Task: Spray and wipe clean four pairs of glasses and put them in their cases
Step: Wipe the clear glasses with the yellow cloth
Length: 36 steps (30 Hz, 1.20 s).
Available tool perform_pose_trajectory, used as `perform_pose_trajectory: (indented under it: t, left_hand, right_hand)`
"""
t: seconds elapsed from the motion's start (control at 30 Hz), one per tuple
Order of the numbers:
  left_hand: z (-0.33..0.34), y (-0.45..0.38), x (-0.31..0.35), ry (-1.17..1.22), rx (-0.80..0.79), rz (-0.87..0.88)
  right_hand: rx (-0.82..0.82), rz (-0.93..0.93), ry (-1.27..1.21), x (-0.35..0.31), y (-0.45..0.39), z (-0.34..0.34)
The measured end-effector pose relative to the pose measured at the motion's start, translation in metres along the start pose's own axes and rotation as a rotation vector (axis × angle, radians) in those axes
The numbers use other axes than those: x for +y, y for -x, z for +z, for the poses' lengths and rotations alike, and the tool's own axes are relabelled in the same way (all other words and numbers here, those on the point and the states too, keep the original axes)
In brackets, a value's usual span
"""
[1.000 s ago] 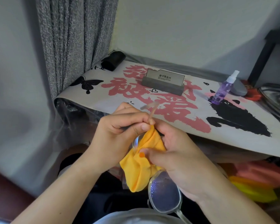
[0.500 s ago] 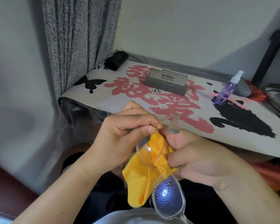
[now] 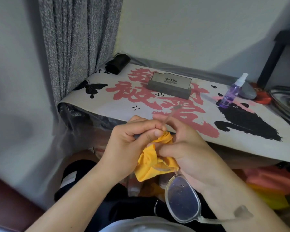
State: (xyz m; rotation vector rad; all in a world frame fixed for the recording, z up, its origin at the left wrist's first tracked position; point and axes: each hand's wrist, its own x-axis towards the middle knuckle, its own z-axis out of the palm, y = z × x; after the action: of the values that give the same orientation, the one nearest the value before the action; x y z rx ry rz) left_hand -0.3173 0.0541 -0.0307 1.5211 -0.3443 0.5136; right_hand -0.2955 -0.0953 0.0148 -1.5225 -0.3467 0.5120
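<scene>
From the head camera, both hands meet just in front of the table (image 3: 241,148) edge, working a pair of clear-framed glasses (image 3: 182,200) wrapped partly in a yellow cloth (image 3: 149,164). The left hand (image 3: 129,143) has its fingers curled, pinching the cloth and the frame's upper part, where one temple arm sticks up between the two hands. The right hand (image 3: 187,151) curls around the cloth and frame too — the free lens, speckled with droplets, hangs below it. On the table stand a grey case (image 3: 169,86), a black pouch (image 3: 117,63) and — at far right — a purple spray bottle (image 3: 231,92).
</scene>
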Motion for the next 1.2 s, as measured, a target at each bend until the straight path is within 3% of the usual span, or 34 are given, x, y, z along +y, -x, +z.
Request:
perform_pose_trajectory:
  t: [0.1, 0.2, 0.3, 0.37, 0.53, 0.73, 0.93, 1.1, 1.2]
  left_hand:
    - [0.003, 0.000, -0.001, -0.038, 0.039, 0.013]
    - [-0.001, -0.001, 0.003, -0.146, 0.129, 0.138]
    - [-0.021, -0.008, 0.010, -0.265, 0.269, 0.344]
    - [-0.035, -0.013, 0.012, -0.318, 0.341, 0.434]
    - [-0.035, -0.011, 0.009, -0.420, 0.397, 0.558]
    - [-0.028, -0.006, 0.006, -0.507, 0.328, 0.665]
    - [-0.025, -0.007, 0.005, -0.497, 0.295, 0.675]
    - [-0.020, -0.002, 0.010, -0.533, 0.293, 0.682]
    - [-0.021, -0.002, 0.006, -0.556, 0.284, 0.650]
  right_hand:
    - [0.079, -0.020, -0.102, 0.004, 0.004, -0.002]
    - [0.235, -0.082, -0.145, 0.007, 0.003, -0.017]
    - [0.470, -0.164, 0.059, 0.006, 0.003, -0.047]
    - [0.531, -0.180, 0.266, 0.004, 0.004, -0.065]
    - [0.529, -0.192, 0.547, 0.001, 0.006, -0.080]
    - [0.468, -0.228, 0.634, -0.013, 0.012, -0.074]
    - [0.467, -0.199, 0.596, -0.024, 0.009, -0.070]
    - [0.464, -0.211, 0.316, -0.035, 0.000, -0.059]
    - [0.365, -0.255, 0.233, -0.040, 0.003, -0.046]
